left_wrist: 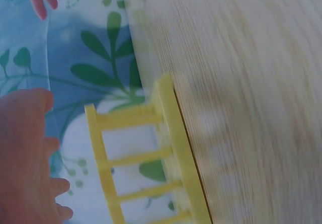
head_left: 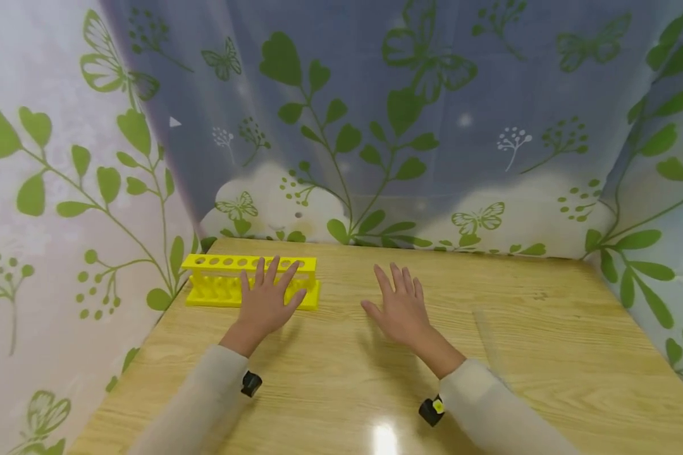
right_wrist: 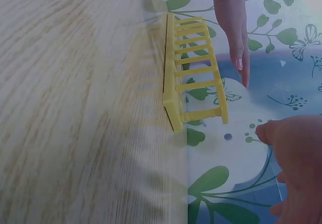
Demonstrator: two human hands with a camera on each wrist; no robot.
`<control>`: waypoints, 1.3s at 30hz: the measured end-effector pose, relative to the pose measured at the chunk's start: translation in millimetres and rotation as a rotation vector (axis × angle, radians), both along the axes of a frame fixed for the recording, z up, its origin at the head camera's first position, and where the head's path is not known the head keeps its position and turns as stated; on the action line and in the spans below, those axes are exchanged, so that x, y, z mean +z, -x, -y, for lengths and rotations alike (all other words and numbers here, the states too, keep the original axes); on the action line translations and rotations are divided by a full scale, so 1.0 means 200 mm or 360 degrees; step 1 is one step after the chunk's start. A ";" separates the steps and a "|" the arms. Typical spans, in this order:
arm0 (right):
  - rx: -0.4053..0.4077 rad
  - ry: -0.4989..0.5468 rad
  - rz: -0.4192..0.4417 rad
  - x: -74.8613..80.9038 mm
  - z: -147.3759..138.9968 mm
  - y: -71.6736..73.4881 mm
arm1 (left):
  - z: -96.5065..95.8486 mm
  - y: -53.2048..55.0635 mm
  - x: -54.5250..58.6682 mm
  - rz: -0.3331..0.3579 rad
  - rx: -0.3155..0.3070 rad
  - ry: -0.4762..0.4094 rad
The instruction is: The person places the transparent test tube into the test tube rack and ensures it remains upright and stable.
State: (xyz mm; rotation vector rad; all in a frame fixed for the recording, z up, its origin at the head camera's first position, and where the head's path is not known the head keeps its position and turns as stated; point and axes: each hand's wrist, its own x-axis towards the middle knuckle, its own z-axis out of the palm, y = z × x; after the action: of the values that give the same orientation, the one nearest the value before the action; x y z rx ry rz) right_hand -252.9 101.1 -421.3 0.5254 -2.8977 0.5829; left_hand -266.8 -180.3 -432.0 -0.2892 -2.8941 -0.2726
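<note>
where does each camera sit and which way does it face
Head: on the head, facing forward and down at the table, yellow rack and patterned cloth; left hand, right hand and sleeves show.
Left wrist: worn there, looking past the left hand at the rack; right fingers show top left.
Right wrist: worn there, looking across the table at the rack; both hands show.
Shared: both wrist views show the rack and parts of both hands.

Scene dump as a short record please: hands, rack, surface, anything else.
left hand: fingers spread, holding nothing; above the table, apart from the rack
right hand: fingers extended, holding nothing; above the table
rack: yellow, upright, round holes along top; no tubes visible
table: light wood grain
strip: faint, translucent, by the right forearm; material unclear
backdrop: leaf and butterfly print
</note>
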 end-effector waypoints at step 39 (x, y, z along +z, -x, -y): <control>0.0126 -0.0053 0.0017 0.01 0.35 0.12 | 0.67 0.12 0.00 0.0036 0.0207 -0.0024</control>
State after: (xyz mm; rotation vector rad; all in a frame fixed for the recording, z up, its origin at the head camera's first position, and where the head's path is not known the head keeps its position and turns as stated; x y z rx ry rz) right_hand -277.3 31.5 -419.7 0.6463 -2.9126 0.5504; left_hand -291.4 -313.3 -431.6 -0.0956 -2.9160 -0.2767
